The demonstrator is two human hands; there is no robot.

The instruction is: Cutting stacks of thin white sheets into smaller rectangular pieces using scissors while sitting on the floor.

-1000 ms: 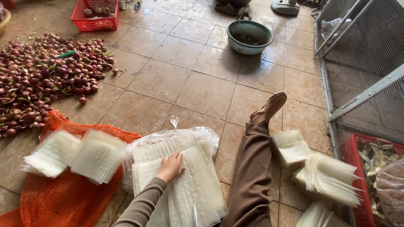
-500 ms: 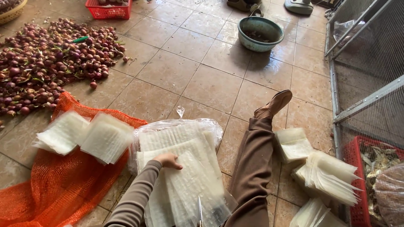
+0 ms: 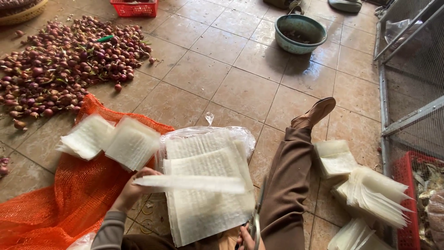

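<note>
Nearest the camera, at the bottom edge of the tiled floor (image 3: 240, 88), the right hand (image 3: 249, 240) is closed round the handles of a pair of scissors (image 3: 257, 217), blades pointing up and away beside the outstretched leg (image 3: 289, 185). Just left of it, the left hand (image 3: 134, 190) pinches one end of a thin white sheet (image 3: 194, 183), holding it level and edge-on above the stack of white sheets (image 3: 203, 190), seemingly to lift a single piece clear of the rest. That stack rests on a clear plastic bag (image 3: 240, 136), which keeps it off the tiles. Two smaller piles of cut squares (image 3: 111, 141) lie on an orange mesh sack (image 3: 55, 199) to the left, within easy reach; more folded and fanned sheets (image 3: 370, 190) sit right of the leg, beside a red crate (image 3: 407, 194). Further off, towards the far left corner, a heap of red shallots (image 3: 60, 69) spreads over the floor, and a teal basin (image 3: 300, 33) and a red basket (image 3: 135, 7) stand at the far edge.
</note>
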